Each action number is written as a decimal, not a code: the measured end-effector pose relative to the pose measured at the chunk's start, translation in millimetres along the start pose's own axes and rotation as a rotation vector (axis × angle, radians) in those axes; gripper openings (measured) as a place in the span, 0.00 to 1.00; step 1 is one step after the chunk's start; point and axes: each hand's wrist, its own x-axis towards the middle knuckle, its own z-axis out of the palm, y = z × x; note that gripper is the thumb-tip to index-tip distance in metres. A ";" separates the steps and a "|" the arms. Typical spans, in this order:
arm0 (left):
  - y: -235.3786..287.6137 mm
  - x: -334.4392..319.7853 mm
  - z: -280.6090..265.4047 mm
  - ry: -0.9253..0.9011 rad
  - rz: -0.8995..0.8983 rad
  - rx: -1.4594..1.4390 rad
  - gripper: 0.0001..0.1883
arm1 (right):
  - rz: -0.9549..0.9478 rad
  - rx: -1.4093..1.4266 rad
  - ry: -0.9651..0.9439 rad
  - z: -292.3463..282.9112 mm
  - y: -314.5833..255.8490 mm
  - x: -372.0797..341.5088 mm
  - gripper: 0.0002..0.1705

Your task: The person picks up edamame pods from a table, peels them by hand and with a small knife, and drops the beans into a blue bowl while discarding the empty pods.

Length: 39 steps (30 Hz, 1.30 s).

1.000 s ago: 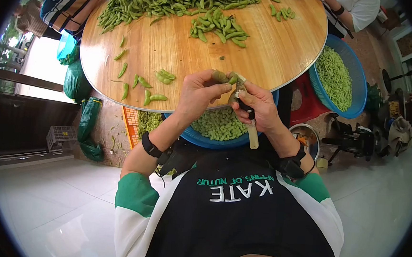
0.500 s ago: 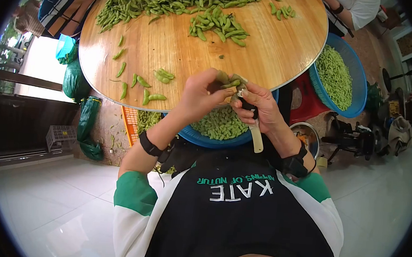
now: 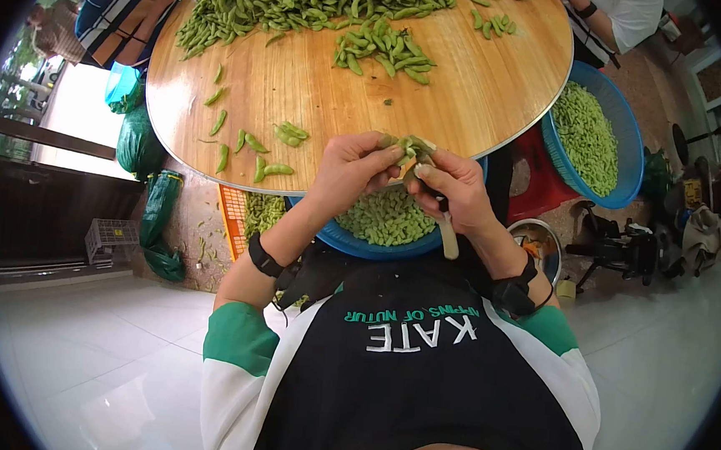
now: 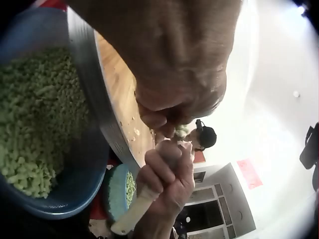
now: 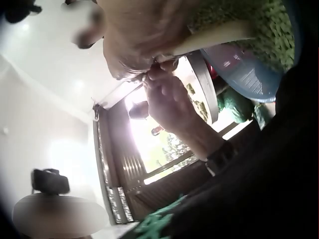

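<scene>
In the head view my left hand [image 3: 347, 172] pinches a green soybean pod [image 3: 395, 148] over the near table edge. Close against it, my right hand [image 3: 456, 192] grips a tool by its pale, flat handle [image 3: 450, 238], which sticks out below the fingers; the tool's working end is hidden. The right thumb and forefinger meet at the pod's end. The left wrist view shows the same pale handle [image 4: 133, 215] slanting down from the curled right fingers. Under both hands a blue basin [image 3: 326, 238] holds shelled green beans [image 3: 386, 218].
A big heap of pods [image 3: 309, 8] covers the far side of the round wooden table [image 3: 303, 87], with a smaller pile [image 3: 385, 49] nearer and loose pods [image 3: 277, 169] at left. Another blue basin [image 3: 627, 118] of beans stands right. Other people sit across the table.
My hands stay together over the table edge, with small finger shifts at the pod. The pale handle has swung slightly. The table sits a little further right in the view.
</scene>
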 end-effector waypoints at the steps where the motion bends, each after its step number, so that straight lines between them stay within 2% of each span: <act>1: -2.6 -1.1 1.7 0.003 0.000 0.003 0.07 | -0.043 -0.187 0.058 -1.7 0.5 1.4 0.17; 2: -5.9 -1.8 4.6 0.026 0.027 0.042 0.07 | -0.090 -0.374 0.115 -2.3 0.7 2.1 0.17; 3: -8.0 -2.3 7.7 0.050 0.055 0.083 0.07 | -0.095 -0.373 0.110 1.2 2.1 2.6 0.17; 4: -9.2 -3.9 10.8 0.053 0.060 0.091 0.07 | -0.237 -0.526 0.172 7.2 5.1 3.7 0.16; 5: -10.4 -7.2 14.6 0.107 0.206 0.317 0.07 | -0.381 -0.675 0.236 11.1 6.8 3.6 0.15; 6: -10.1 -10.9 18.4 0.159 0.352 0.545 0.07 | -0.390 -0.670 0.231 10.2 7.1 2.8 0.15; 9: -6.1 -22.9 31.0 0.207 0.443 0.648 0.06 | -0.349 -0.751 0.242 5.6 7.7 2.2 0.12; 11: -12.2 -24.2 33.2 0.213 0.431 0.624 0.05 | -0.373 -0.726 0.229 6.7 8.3 1.3 0.09; 13: -13.3 -27.7 36.5 0.234 0.337 0.339 0.05 | -0.413 -0.789 0.224 -2.5 15.3 3.7 0.09; 14: -12.7 -30.2 35.8 0.237 0.340 0.344 0.05 | -0.444 -0.853 0.223 -6.5 17.5 4.0 0.09; 15: -11.3 -33.9 33.3 0.219 0.417 0.446 0.06 | -0.448 -0.851 0.219 -6.4 16.3 2.2 0.09; 17: -3.2 -39.6 22.0 0.205 0.500 0.551 0.08 | -0.265 -0.755 0.170 -5.0 10.4 -1.1 0.08; 19: 13.7 -46.4 -3.6 0.413 0.592 0.956 0.11 | -0.224 -0.743 0.089 -1.8 6.9 -7.1 0.07; 21: 24.4 -50.4 -33.2 0.525 0.419 1.261 0.11 | -0.185 -0.728 0.015 -0.3 5.4 -8.0 0.06; 22: 27.2 -47.5 -46.9 0.524 0.423 1.264 0.11 | -0.203 -0.788 -0.003 -0.6 4.9 -7.3 0.06; 24: 24.9 -36.1 -68.3 0.648 0.610 1.645 0.08 | -0.225 -0.911 -0.042 -1.3 6.8 -7.5 0.07; 25: 23.2 -26.9 -71.5 0.652 0.606 1.642 0.08 | -0.221 -0.913 -0.045 -0.6 8.3 -6.5 0.07; 27: 25.4 1.7 -71.4 0.549 0.463 1.284 0.07 | -0.220 -0.872 -0.061 0.8 7.5 -0.6 0.07; 29: 29.1 35.5 -61.5 0.388 0.441 1.118 0.08 | -0.174 -0.791 -0.046 1.2 10.3 2.6 0.07; 30: 27.4 55.0 -56.9 0.395 0.457 1.146 0.10 | -0.130 -0.703 -0.030 0.7 11.7 3.0 0.07; 32: 19.5 89.9 -54.6 0.403 0.470 1.167 0.11 | -0.112 -0.708 -0.017 1.3 8.7 1.9 0.08; 34: 11.2 117.7 -58.0 0.500 0.342 1.346 0.12 | -0.099 -0.712 -0.001 0.1 5.1 0.9 0.08; 37: 6.6 136.3 -74.0 0.533 0.343 1.296 0.14 | -0.108 -0.680 0.039 -5.7 -0.2 0.2 0.08; 39: 8.4 129.5 -83.6 0.497 0.293 1.310 0.14 | -0.058 -0.370 0.041 -9.5 -3.5 1.9 0.11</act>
